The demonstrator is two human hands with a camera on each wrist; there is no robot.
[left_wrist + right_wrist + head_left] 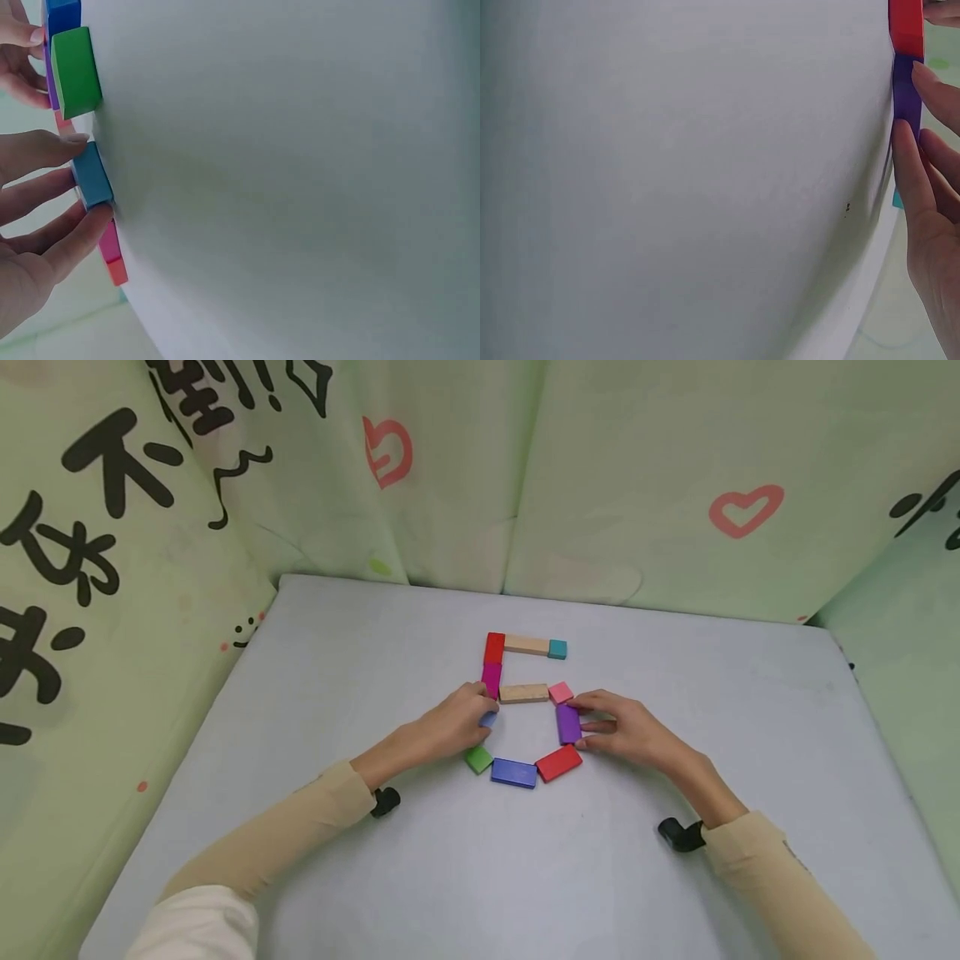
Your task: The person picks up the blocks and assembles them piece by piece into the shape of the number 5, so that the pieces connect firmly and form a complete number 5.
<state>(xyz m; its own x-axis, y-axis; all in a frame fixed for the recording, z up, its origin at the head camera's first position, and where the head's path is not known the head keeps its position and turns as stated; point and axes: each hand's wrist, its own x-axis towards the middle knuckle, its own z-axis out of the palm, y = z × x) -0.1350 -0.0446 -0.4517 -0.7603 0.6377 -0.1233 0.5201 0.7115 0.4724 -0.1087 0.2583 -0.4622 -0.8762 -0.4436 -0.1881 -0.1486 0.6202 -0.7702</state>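
My left hand (459,718) pinches a light blue block (93,176) end to end between thumb and fingers. That block lies between a magenta block (491,680) and a green block (478,759); the hand partly hides it in the head view. Opposite, my right hand (626,727) holds a purple block (568,724), with thumb and fingertips at its two ends. A pink block (560,692) sits just beyond the purple one, and a red block (559,763) is at its near end. A dark blue block (513,773) lies between green and red.
Farther back, another red block (494,648), a plain wooden block (527,645) and a teal block (557,649) continue the line. A second wooden block (524,694) spans from magenta to pink. Printed curtains (637,485) enclose the white table (600,877).
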